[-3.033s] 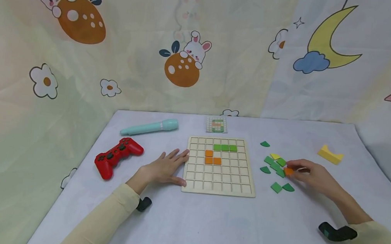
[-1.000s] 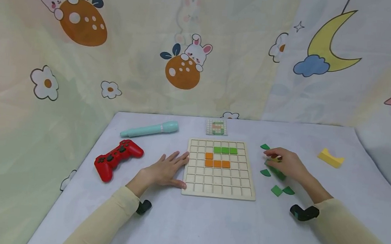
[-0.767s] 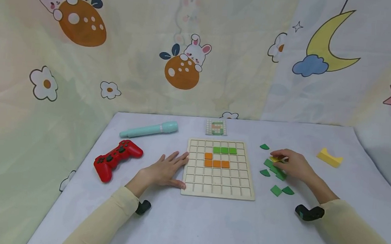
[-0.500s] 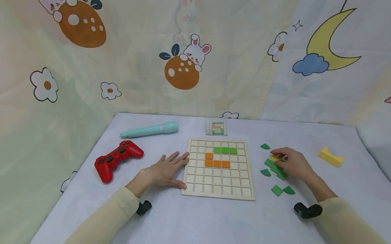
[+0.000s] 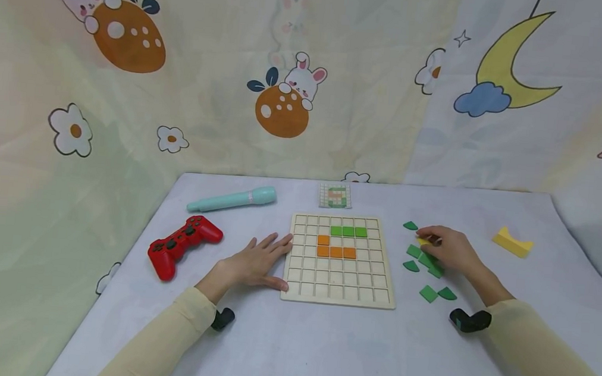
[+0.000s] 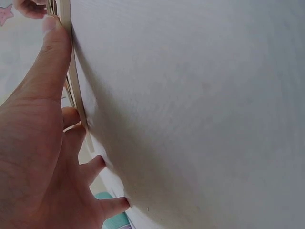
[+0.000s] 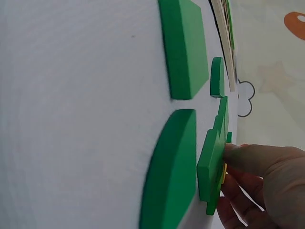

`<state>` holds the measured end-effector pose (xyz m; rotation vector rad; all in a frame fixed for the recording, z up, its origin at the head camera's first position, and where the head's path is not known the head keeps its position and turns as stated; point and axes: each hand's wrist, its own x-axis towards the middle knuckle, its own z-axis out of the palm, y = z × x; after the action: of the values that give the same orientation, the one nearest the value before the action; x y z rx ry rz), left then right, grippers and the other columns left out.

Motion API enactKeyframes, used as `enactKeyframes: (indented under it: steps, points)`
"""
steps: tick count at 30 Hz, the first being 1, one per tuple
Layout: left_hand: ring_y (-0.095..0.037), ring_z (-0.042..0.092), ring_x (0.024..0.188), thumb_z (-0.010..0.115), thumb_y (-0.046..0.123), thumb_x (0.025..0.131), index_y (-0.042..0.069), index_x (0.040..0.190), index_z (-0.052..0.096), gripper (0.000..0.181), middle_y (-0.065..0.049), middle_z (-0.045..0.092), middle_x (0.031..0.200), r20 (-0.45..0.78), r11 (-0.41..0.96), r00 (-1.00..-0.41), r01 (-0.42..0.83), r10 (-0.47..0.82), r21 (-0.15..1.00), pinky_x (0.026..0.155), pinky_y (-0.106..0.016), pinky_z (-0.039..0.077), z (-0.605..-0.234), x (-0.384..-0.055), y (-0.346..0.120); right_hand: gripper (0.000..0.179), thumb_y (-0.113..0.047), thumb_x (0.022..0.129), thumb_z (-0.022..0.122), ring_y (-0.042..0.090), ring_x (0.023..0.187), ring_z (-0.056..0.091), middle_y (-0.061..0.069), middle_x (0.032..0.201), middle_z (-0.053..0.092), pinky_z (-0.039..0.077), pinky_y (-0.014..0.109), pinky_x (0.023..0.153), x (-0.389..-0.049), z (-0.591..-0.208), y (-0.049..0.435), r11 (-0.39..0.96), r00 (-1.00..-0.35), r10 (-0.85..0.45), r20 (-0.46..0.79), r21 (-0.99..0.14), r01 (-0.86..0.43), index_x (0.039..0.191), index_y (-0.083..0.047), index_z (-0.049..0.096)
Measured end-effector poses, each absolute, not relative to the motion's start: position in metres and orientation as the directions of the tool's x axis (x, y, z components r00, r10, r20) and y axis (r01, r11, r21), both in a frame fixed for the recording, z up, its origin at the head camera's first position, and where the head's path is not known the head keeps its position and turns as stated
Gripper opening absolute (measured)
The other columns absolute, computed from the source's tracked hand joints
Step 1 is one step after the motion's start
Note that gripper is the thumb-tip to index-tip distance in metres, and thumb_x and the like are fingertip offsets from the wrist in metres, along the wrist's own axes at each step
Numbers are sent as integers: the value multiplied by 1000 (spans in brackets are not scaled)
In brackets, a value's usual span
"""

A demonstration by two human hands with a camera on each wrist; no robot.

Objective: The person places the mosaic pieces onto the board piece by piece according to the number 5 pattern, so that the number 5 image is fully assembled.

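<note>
My left hand (image 5: 251, 266) lies with fingers spread along the left edge of a wooden grid board (image 5: 336, 280), fingertips and thumb touching it. Three light green tiles (image 5: 348, 231) form a row on the board, with several orange tiles (image 5: 336, 252) below. To the board's right, my right hand (image 5: 450, 249) has thumb and fingers curled around a small yellow tile (image 5: 424, 242), mostly hidden by the fingers. Right beside it lies a cluster of green tiles (image 5: 426, 260); in the right wrist view the thumb (image 7: 248, 157) overlaps these green tiles (image 7: 212, 160).
A loose green square (image 5: 428, 293) and several dark green quarter-round pieces (image 5: 411, 266) lie nearby. A yellow curved block (image 5: 513, 242) sits farther right. A pattern card (image 5: 335, 196) is behind the board. A red game controller (image 5: 184, 246) and a teal microphone-shaped object (image 5: 232, 199) lie left.
Another orange tile now sits at the right end of the orange row. My right hand has gone from an orange tile to the yellow one. The left hand stays put.
</note>
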<state>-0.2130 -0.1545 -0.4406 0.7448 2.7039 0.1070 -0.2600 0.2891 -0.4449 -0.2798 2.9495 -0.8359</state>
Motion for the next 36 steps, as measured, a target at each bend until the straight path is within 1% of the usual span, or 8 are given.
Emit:
enactKeyframes:
  steps: [7,10,13,16,21,25,31,36]
  points:
    - [-28,6,152,59,72,79,24,156,17,100,7,3,165,-297,858,-805,487,513,161,116,-63,18,-439,-213,-155,34,-16,91,65,32,98,59,19,115,66,52,41,80,-256,-439,279,824,-981,-193,7,-541,-166,123,-3,63]
    - [-27,6,152,60,71,79,23,156,17,101,8,3,165,-298,859,-806,483,512,170,116,-63,17,-436,-213,-155,33,-15,90,67,29,95,61,17,111,68,52,41,80,-252,-436,265,802,-970,-239,38,-556,-220,120,-2,65]
    - [-27,5,153,59,71,79,23,156,16,101,8,3,165,-301,860,-806,479,509,174,116,-63,16,-436,-213,-156,32,-14,88,69,24,90,62,13,105,70,52,38,78,-248,-435,246,782,-952,-301,54,-558,-278,118,-3,66]
    - [-27,5,153,59,72,78,24,157,16,101,8,3,165,-303,862,-807,475,506,174,117,-63,16,-437,-212,-156,32,-13,86,72,19,88,59,9,102,69,51,31,75,-244,-436,223,755,-937,-346,44,-579,-307,116,-4,67]
    - [-27,4,153,58,73,78,24,157,15,102,9,2,165,-309,866,-809,468,501,177,117,-63,15,-439,-211,-156,30,-12,85,73,17,85,56,6,101,68,49,28,74,-239,-436,192,723,-921,-389,31,-609,-326,113,-5,69]
    - [-27,4,153,58,73,78,24,157,15,102,9,2,165,-311,867,-809,468,499,173,116,-63,16,-440,-211,-155,29,-14,85,73,16,83,54,4,100,67,48,28,73,-238,-441,177,742,-921,-389,13,-588,-322,113,-8,70]
    - [-27,5,152,58,72,79,23,157,15,102,7,2,165,-295,857,-804,487,515,170,116,-64,17,-440,-211,-155,31,-14,85,74,16,81,51,4,98,66,45,27,70,-236,-441,169,756,-920,-392,30,-560,-340,115,-7,70]
    - [-27,5,152,58,72,79,23,157,16,102,7,2,165,-289,855,-804,489,519,174,116,-64,17,-440,-212,-156,33,-13,85,74,15,82,52,4,101,67,46,27,72,-236,-443,168,760,-921,-389,33,-553,-341,116,-8,69]
